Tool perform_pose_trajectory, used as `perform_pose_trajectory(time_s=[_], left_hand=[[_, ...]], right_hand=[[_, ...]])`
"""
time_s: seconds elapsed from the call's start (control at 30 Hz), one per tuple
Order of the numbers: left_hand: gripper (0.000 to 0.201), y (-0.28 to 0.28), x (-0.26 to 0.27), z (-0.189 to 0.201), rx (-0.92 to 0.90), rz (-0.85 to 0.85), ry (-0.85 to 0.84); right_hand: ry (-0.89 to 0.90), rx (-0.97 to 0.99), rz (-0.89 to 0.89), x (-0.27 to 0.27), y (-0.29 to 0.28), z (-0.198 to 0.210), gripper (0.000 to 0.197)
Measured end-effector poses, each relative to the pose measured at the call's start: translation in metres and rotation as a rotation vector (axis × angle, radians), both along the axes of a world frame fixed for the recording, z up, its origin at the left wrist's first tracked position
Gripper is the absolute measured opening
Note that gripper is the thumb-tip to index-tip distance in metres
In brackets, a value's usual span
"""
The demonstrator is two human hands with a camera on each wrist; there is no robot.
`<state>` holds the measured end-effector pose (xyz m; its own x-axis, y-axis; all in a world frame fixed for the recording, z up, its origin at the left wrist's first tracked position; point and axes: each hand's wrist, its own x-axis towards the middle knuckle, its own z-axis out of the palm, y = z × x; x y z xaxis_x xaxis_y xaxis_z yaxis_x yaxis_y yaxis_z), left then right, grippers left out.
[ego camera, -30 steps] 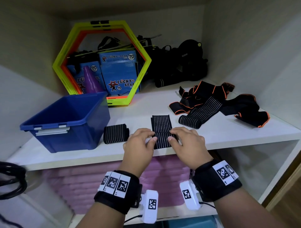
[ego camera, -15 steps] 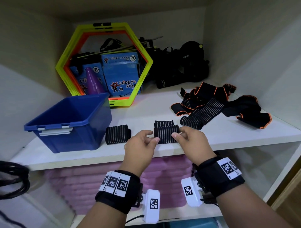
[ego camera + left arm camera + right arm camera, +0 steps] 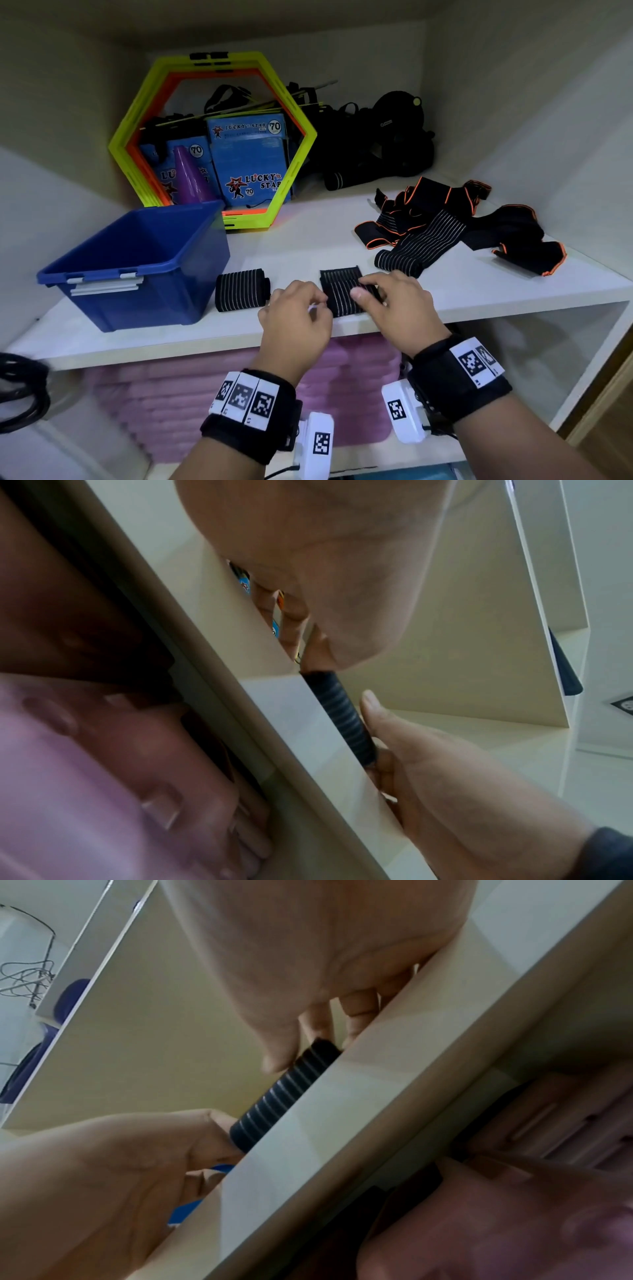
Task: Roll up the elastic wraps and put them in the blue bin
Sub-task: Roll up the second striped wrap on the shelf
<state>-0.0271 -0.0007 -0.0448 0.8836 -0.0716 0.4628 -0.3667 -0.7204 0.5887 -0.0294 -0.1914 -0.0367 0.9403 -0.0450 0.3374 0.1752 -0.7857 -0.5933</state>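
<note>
A black striped elastic wrap (image 3: 342, 291) lies at the front edge of the white shelf (image 3: 308, 240), its near part wound into a roll (image 3: 277, 1096). My left hand (image 3: 320, 303) pinches the roll's left end, and my right hand (image 3: 363, 289) grips its right end with the thumb on top. In the left wrist view the roll (image 3: 339, 712) sits between both hands on the shelf edge. A finished rolled wrap (image 3: 241, 289) lies to the left, beside the blue bin (image 3: 137, 260), whose visible inside looks empty. Unrolled wraps with orange trim (image 3: 445, 222) are piled at the right.
Yellow and orange hexagon rings (image 3: 137, 137) lean on the back wall around blue boxes and a purple cone. Black gear (image 3: 376, 144) fills the back right corner. Pink mats (image 3: 239, 394) are stacked below the shelf. Black cables (image 3: 20, 390) hang at far left.
Both hands have wound the near end of the striped wrap into a thicker roll, moving it away from me. The flat stretch behind the roll has grown shorter.
</note>
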Motion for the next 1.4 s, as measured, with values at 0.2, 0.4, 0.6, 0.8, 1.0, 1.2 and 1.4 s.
perform_pose_trajectory(time_s=[0.2,0.4,0.6,0.8,1.0,1.2,1.4], left_hand=[[0.038,0.003,-0.006,-0.002,0.071,-0.179,-0.009],[0.059,-0.001,-0.007,-0.001,0.116,-0.143,0.056],[0.04,0.005,-0.008,0.009,0.197,-0.081,0.069],[0.046,0.0,0.006,0.011,0.145,0.116,0.175],[0.012,-0.007,0.007,0.016,-0.098,0.084,0.077],[0.036,-0.006,-0.002,0.008,-0.112,0.016,0.03],[0.018,0.0,-0.005,0.007,-0.129,0.006,0.005]], right_hand=[[0.089,-0.071,0.21,0.006,-0.022,0.002,0.092],[0.127,-0.147,0.233,0.009,-0.022,0.006,0.075],[0.09,0.012,0.229,0.01,-0.018,0.009,0.063],[0.115,0.07,0.089,0.006,-0.004,0.012,0.05],[0.069,0.005,-0.075,-0.001,0.013,0.007,0.043],[0.02,0.093,-0.01,-0.008,0.002,0.012,0.032],[-0.004,0.188,0.017,-0.013,0.003,0.02,0.017]])
